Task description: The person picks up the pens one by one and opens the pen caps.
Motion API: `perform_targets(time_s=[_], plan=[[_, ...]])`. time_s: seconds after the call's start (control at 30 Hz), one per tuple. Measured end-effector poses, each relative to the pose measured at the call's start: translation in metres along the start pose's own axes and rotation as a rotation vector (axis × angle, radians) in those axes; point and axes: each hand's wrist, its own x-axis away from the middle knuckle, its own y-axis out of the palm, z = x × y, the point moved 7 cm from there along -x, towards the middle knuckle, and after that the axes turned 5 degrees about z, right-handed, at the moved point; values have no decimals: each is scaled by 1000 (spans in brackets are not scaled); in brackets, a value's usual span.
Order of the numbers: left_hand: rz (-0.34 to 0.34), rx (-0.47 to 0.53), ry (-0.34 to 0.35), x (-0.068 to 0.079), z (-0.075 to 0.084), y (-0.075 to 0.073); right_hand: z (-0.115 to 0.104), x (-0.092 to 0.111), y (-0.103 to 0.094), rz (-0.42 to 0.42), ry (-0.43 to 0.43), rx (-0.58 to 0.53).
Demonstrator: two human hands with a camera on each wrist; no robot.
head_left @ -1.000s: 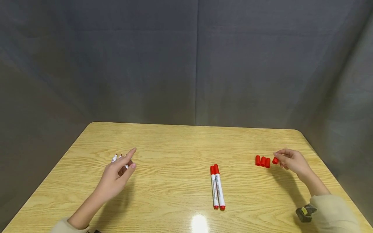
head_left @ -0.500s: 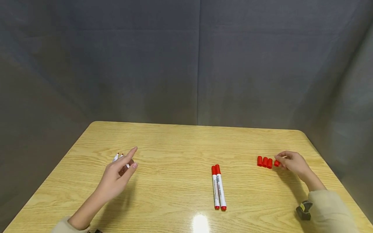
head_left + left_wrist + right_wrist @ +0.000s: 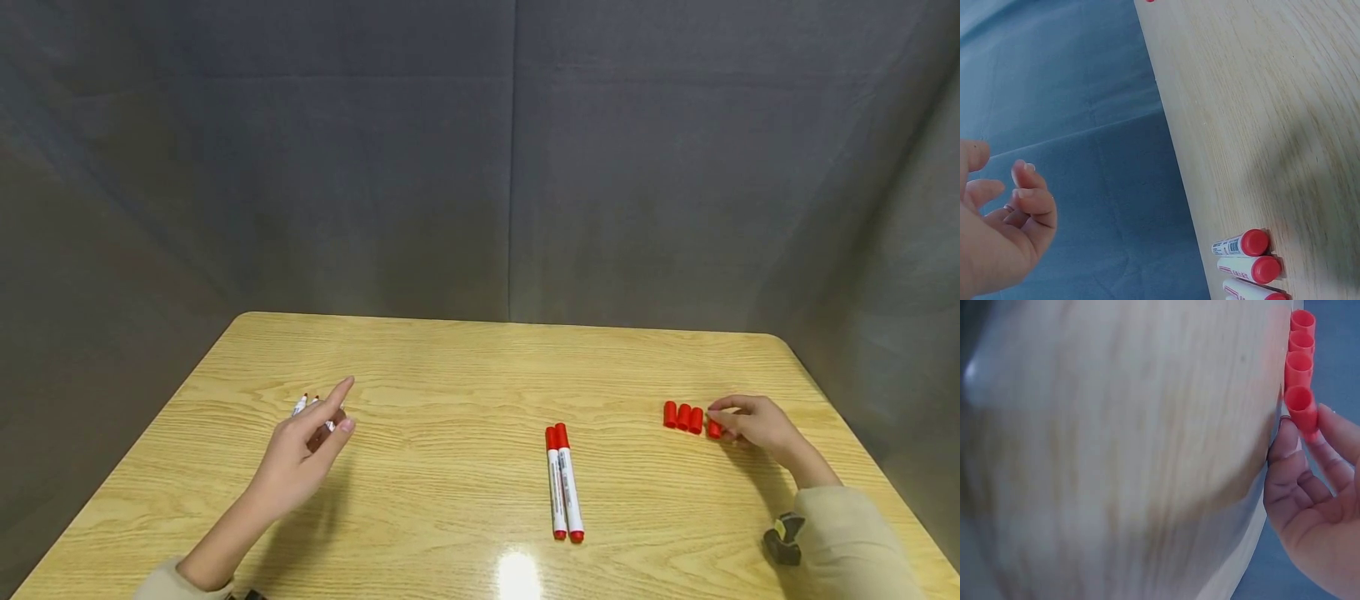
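Note:
At the right of the table my right hand (image 3: 763, 427) pinches a red marker cap (image 3: 1302, 411) between thumb and fingertips. Three more red caps (image 3: 683, 417) lie side by side just left of it, and a narrow gap separates them from the held one in the head view. My left hand (image 3: 295, 457) hovers over the left side with its index finger extended and the others loosely bent, holding nothing. Uncapped white markers (image 3: 299, 405) lie partly hidden behind it. The left wrist view shows the red ends of several markers (image 3: 1250, 269).
Two capped red-and-white markers (image 3: 564, 483) lie side by side near the middle of the wooden table (image 3: 435, 392). A grey curtain (image 3: 375, 183) hangs behind the table's far edge and along its sides.
My right hand has moved the pinched cap slightly toward me and down onto the table beside the row. The left hand stays almost still. The head view has shifted slightly.

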Motion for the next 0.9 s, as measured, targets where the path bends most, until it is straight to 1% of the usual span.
perform_targets(time_s=[0.17,0.43,0.53,0.7,0.9], plan=[[-19,3,-23,1,-1,4,1,1,0,4,9,26],[-83,97,-45,1,4,21,-1,3,-1,-8,10,-66],[-114,125,-61,1,8,31,-1,4,-3,-7,19,-76],[-183,171,-114,1,13,52,-1,7,-5,7,39,-68],[-235,245,-142,2,17,78,-6,11,-7,27,15,-84]])
